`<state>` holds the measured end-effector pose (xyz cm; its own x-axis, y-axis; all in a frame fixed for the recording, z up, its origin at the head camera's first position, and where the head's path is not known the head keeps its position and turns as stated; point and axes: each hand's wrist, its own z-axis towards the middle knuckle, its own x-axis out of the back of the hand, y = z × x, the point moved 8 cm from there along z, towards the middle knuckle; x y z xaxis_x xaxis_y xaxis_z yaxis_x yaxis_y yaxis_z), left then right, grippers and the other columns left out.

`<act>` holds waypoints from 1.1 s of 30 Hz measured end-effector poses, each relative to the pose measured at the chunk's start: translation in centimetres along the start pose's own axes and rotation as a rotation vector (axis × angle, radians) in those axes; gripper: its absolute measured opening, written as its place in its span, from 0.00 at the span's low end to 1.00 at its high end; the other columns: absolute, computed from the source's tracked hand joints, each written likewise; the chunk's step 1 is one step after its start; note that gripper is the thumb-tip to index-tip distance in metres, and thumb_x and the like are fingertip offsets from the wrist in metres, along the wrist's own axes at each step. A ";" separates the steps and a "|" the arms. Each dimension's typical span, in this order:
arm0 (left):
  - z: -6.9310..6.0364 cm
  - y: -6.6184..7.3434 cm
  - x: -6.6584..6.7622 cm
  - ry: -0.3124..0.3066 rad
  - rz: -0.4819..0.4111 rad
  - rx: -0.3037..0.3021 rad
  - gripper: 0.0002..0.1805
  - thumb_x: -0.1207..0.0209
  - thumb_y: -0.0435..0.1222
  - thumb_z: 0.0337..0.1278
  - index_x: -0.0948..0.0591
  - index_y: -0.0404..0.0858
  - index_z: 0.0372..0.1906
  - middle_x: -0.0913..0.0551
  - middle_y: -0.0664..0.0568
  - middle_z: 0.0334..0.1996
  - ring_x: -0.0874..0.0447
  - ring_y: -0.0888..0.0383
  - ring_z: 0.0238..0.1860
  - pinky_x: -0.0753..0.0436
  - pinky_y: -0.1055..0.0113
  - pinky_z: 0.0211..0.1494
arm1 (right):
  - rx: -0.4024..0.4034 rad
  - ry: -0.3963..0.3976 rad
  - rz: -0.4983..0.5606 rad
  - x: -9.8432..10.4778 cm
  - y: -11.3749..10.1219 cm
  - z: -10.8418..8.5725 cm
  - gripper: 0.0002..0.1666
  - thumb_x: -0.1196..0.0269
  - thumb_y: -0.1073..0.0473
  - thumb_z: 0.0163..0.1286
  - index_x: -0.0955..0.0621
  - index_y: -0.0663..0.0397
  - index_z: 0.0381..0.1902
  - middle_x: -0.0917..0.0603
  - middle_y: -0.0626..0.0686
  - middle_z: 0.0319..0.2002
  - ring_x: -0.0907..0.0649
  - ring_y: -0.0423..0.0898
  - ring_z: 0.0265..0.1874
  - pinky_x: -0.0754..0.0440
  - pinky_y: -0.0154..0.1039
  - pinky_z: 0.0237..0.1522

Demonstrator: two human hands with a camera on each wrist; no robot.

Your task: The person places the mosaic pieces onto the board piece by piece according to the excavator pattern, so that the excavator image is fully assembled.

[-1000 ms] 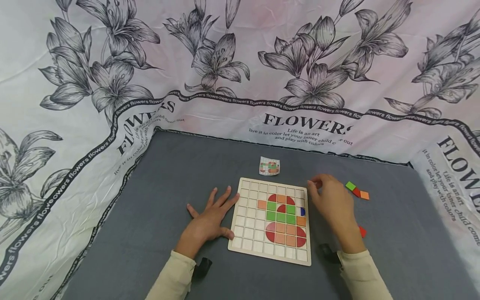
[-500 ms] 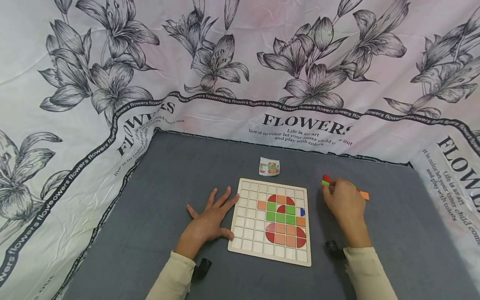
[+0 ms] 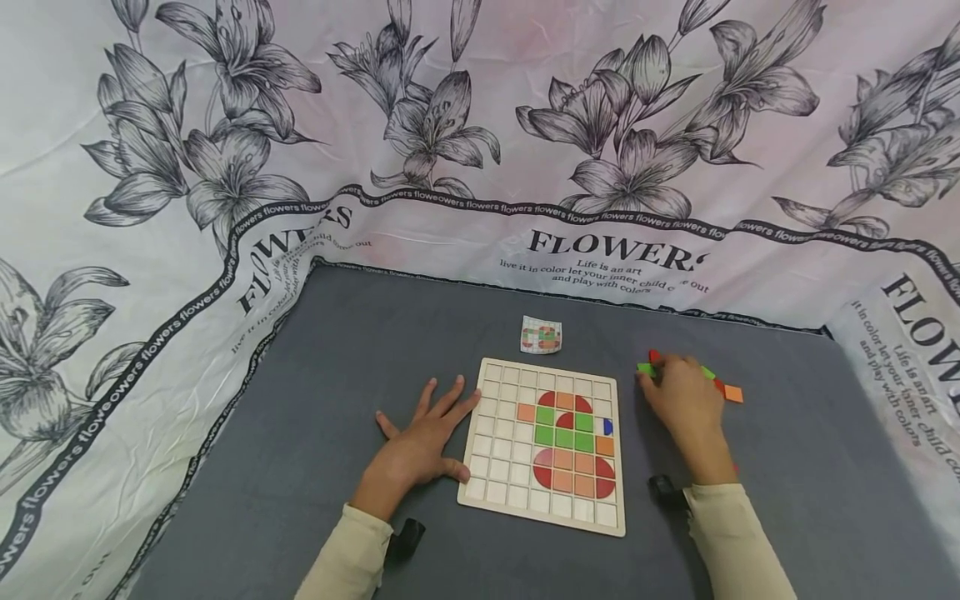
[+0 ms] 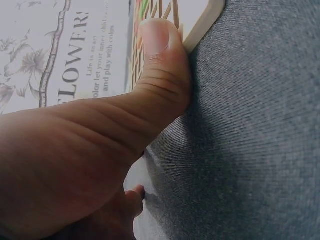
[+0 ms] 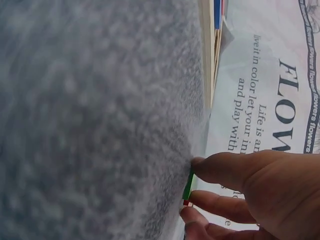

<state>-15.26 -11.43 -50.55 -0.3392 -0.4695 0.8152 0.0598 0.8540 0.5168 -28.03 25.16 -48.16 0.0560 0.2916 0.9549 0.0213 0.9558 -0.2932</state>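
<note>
A pale wooden grid board [image 3: 497, 467] lies on the grey cloth, with red, green and orange tiles and a blue-and-white one set in its cells. My left hand [image 3: 408, 450] rests at its left edge, fingers spread, and the thumb [image 4: 162, 65] touches the frame. Right of the board, my right hand [image 3: 686, 404] pinches a green tile [image 5: 188, 185] between thumb and index finger, low at the cloth. A red tile [image 3: 654, 356] lies just beyond those fingertips. Part of the green tile is hidden by the fingers.
Behind the board lies a small printed pattern card [image 3: 541, 335]. Past the right hand are an orange tile [image 3: 733, 394], a red one and a green one, partly covered. A flower-printed curtain [image 3: 600, 258] borders the grey cloth at the back and sides.
My right hand has moved right, away from the board's upper right corner to the loose tiles, and now pinches a green one, shifted slightly left. The left hand stays put.
</note>
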 end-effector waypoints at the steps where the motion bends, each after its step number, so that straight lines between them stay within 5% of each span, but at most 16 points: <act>1: 0.0 0.0 0.0 0.002 0.001 -0.001 0.65 0.19 0.49 0.40 0.43 0.60 0.86 0.53 0.59 0.87 0.69 0.44 0.87 0.72 0.08 0.60 | 0.014 -0.001 -0.002 0.0 -0.2 0.0 0.24 0.32 0.51 0.73 0.15 0.69 0.53 0.18 0.72 0.51 0.16 0.67 0.44 0.17 0.66 0.37; 13: 0.2 0.1 0.0 0.000 0.002 -0.002 0.65 0.20 0.50 0.40 0.43 0.60 0.86 0.53 0.58 0.87 0.69 0.43 0.87 0.72 0.08 0.60 | 0.186 -0.033 0.042 0.1 -3.2 -0.4 0.23 0.31 0.58 0.69 0.16 0.71 0.55 0.17 0.70 0.51 0.15 0.63 0.44 0.15 0.62 0.39; 23: 0.1 0.1 0.0 0.004 0.000 -0.002 0.65 0.19 0.50 0.39 0.43 0.60 0.86 0.53 0.58 0.87 0.69 0.43 0.87 0.72 0.08 0.60 | 0.332 -0.054 0.095 0.9 -9.6 -3.0 0.20 0.31 0.58 0.71 0.14 0.64 0.55 0.16 0.65 0.51 0.14 0.56 0.36 0.15 0.54 0.29; 27: 0.1 0.2 0.0 0.008 -0.003 -0.006 0.65 0.19 0.50 0.39 0.42 0.59 0.86 0.53 0.57 0.87 0.68 0.42 0.87 0.72 0.08 0.60 | 0.379 -0.068 0.116 0.4 -11.8 -3.9 0.18 0.28 0.55 0.71 0.13 0.61 0.53 0.15 0.60 0.49 0.14 0.54 0.37 0.14 0.53 0.32; 33: 0.1 -0.1 -0.1 0.010 0.004 -0.001 0.65 0.19 0.50 0.39 0.42 0.60 0.86 0.53 0.58 0.87 0.68 0.43 0.87 0.72 0.08 0.59 | 0.444 -0.109 0.136 -1.1 -14.7 -4.7 0.16 0.28 0.58 0.69 0.11 0.56 0.52 0.14 0.57 0.48 0.19 0.46 0.27 0.22 0.42 0.23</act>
<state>-15.31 -11.43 -50.69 -0.3295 -0.4680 0.8200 0.0618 0.8560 0.5133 -23.68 10.64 -45.11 -0.0772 0.3947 0.9156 -0.4090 0.8249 -0.3901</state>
